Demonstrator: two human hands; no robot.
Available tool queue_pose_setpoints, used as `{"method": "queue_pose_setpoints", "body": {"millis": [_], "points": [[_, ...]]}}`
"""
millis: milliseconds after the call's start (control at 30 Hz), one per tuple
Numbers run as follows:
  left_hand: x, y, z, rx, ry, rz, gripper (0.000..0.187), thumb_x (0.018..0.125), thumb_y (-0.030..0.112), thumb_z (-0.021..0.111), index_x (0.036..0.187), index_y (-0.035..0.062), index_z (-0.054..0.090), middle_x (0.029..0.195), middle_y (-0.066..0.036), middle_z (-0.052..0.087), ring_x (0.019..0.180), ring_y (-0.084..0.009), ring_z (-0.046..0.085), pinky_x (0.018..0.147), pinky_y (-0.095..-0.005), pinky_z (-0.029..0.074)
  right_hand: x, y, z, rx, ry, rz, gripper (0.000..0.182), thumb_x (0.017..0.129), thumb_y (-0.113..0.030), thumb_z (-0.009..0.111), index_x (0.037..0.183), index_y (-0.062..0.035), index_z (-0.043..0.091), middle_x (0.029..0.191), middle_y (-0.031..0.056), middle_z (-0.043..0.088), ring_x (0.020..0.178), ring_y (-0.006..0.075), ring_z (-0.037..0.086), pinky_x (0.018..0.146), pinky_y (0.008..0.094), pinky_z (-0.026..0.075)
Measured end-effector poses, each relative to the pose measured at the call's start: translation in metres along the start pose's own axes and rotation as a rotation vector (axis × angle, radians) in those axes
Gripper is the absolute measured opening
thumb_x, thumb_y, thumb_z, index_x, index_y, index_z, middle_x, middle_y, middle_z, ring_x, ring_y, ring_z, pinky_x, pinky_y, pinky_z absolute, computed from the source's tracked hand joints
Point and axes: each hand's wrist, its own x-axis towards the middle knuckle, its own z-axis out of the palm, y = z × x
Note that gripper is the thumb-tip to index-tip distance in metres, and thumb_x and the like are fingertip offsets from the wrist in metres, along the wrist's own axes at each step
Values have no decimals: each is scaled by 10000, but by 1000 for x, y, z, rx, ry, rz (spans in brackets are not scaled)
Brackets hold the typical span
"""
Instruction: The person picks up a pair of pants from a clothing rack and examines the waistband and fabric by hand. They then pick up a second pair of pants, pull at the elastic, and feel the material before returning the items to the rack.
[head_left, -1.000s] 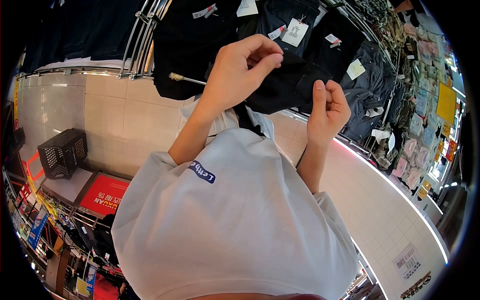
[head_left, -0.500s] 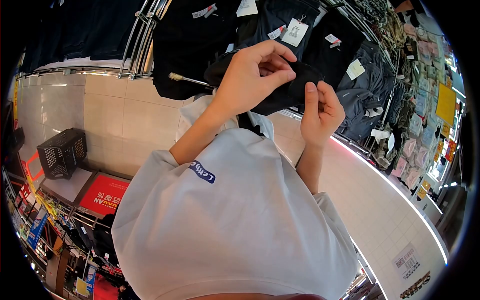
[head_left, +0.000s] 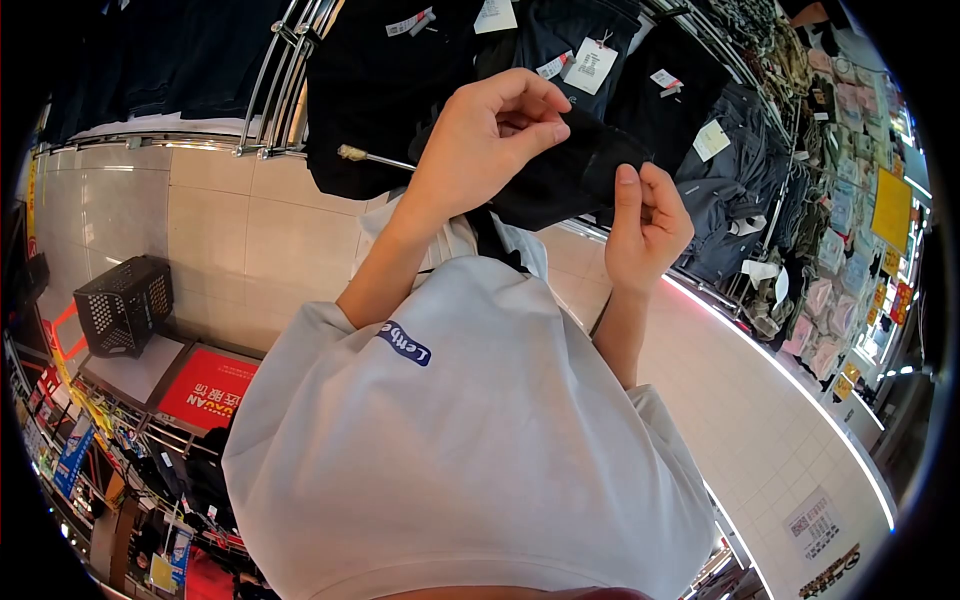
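My left hand (head_left: 470,145) is closed in a pinch at the upper left part of a black cloth item (head_left: 570,175), its fingers curled and the thumb close to the fingertips. At the cloth's right edge, my right hand (head_left: 645,225) grips it between thumb and fingers. A span of the dark fabric shows between the two hands, with a faint seam near the right one. Part of it is hidden behind my left hand and wrist. Right behind the hands lie dark folded trousers (head_left: 570,25) with a white paper tag (head_left: 590,66).
More dark garments (head_left: 735,190) with tags line the rack in front, edged by a metal rail (head_left: 275,75). A thin metal hook (head_left: 375,158) sticks out at left. A black basket (head_left: 125,305) stands on the left, near a red sign (head_left: 210,388). Packaged goods (head_left: 840,210) hang far right.
My left hand has shifted left and slightly up, away from the right hand, so more of the black cloth shows between them. My right hand has barely moved.
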Motion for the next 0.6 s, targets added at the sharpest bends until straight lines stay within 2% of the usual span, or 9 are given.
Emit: {"method": "queue_pose_setpoints", "body": {"millis": [367,467,600], "points": [[0,0,-4,28,68,53,138,863,60,723,982,22,663,882,-25,686,813,-82,643,767,-211,507,-1,3,-1,3,12,-16,144,912,-55,697,926,70,626,635,-27,548,614,5,402,541,168,297],[1,-2,-3,46,116,97,118,863,69,713,956,12,668,850,-36,695,772,-93,648,721,-226,516,0,4,2,2,27,-51,110,932,-61,680,899,28,624,651,-96,458,583,-24,335,517,156,229],[1,-3,-3,70,147,101,127,884,92,710,983,23,669,876,-24,687,807,-80,645,757,-206,499,0,1,-1,12,3,-14,142,914,-52,694,929,71,624,640,-30,547,618,5,401,542,168,297]]}}
